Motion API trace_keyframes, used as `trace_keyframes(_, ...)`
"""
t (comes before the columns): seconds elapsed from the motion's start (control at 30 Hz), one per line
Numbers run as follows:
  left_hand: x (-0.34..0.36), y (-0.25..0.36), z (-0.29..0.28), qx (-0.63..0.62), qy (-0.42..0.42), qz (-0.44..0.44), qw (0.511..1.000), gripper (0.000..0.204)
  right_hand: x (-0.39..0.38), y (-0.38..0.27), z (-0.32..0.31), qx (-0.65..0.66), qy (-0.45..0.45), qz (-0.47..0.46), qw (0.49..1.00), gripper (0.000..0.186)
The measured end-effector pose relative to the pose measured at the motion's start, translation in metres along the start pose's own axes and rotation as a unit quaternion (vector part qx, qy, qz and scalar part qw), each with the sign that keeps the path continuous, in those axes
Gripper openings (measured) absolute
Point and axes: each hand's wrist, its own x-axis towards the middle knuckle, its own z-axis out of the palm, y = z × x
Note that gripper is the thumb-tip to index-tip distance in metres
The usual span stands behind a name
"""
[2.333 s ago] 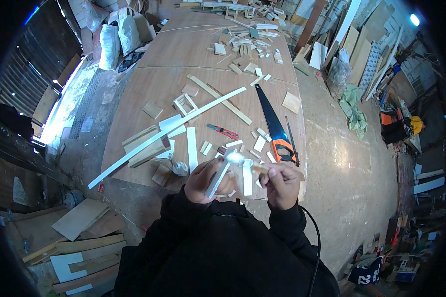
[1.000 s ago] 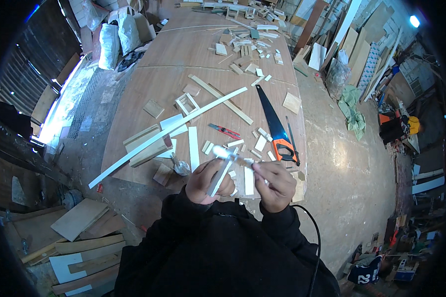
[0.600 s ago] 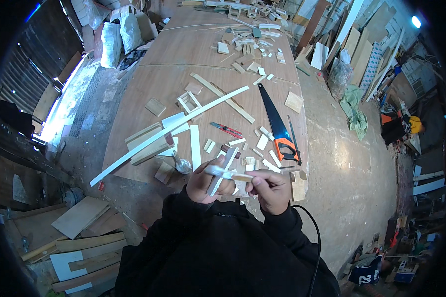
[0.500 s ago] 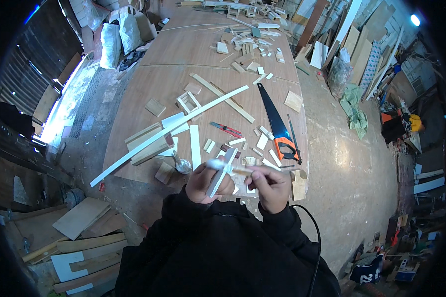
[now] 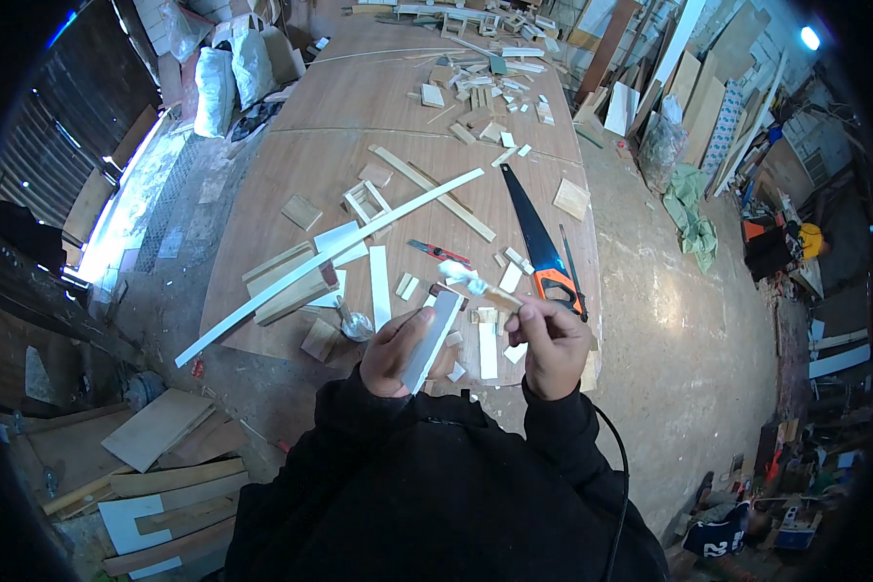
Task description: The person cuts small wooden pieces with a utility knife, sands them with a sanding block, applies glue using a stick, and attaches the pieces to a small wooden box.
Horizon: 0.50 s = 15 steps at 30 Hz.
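Up and away swings the wooden stick (image 5: 501, 298), lifted clear of the small wood strip (image 5: 432, 339) that it crossed half a second ago! Our right hand (image 5: 553, 349) has shifted outward with it, thumb and forefinger pinched on the bare end, and the white-coated tip now hangs just beyond the strip's upper end, apart from it. Over to our left hand (image 5: 388, 357): fingers curled snugly around the strip, which leans with its top away from us, and its broad pale face has turned further up into view. Both pieces are held above the near edge of the table (image 5: 310, 165), right in front of our chest.

Down below, nothing stirs! We have a red utility knife (image 5: 439, 254) lying just past the white tip, an orange-handled handsaw (image 5: 533, 231) off to the right with a thin dark rod (image 5: 572, 262) alongside, and a long pale batten (image 5: 407, 212) slanting across the left side, just beside a little open wooden frame (image 5: 357, 206).
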Motion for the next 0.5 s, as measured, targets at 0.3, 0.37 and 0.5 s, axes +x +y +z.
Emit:
trace_keyframes(0.3, -0.002, -0.007, -0.011, -0.056, 0.009, -0.011, 0.998, 0.028, -0.009, -0.003, 0.002, -0.020, -0.122, 0.022, 0.992, 0.017)
trace_keyframes(0.37, -0.001, -0.010, -0.020, -0.021, -0.046, 0.022, 0.998, 0.031, -0.006, 0.003, 0.009, -0.001, -0.066, 0.006, 0.998, 0.017)
trace_keyframes(0.5, -0.001, 0.008, -0.003, -0.022, 0.023, -0.030, 0.999, 0.035, 0.003, 0.008, 0.008, 0.029, 0.001, 0.004, 1.000, 0.017)
